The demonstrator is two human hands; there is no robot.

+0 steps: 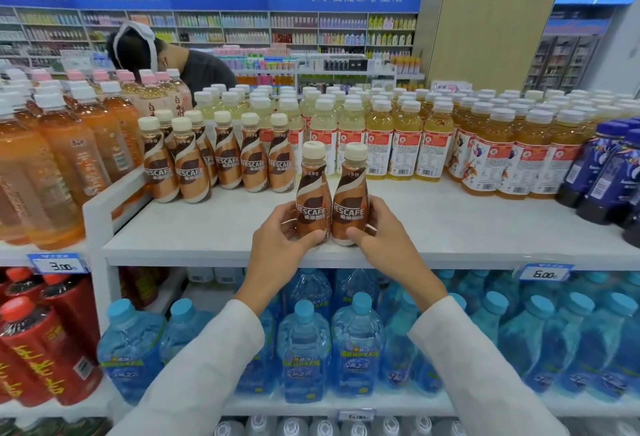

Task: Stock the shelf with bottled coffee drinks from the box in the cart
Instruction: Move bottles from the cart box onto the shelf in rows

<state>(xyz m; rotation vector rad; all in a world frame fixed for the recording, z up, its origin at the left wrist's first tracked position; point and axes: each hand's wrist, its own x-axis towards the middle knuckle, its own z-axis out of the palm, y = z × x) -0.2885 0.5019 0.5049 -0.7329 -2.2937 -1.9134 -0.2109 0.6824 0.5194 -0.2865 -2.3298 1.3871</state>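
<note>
The left hand and the right hand are each curling their fingers round one upright coffee bottle, the left bottle and the right bottle touching side by side at the front edge of the shelf. At ten o'clock from them a cluster of shelved coffee bottles is already standing, and the board is lying bare at three o'clock, so stocking is seemingly running partway. The box and cart are not showing, so what is left I cannot tell.
</note>
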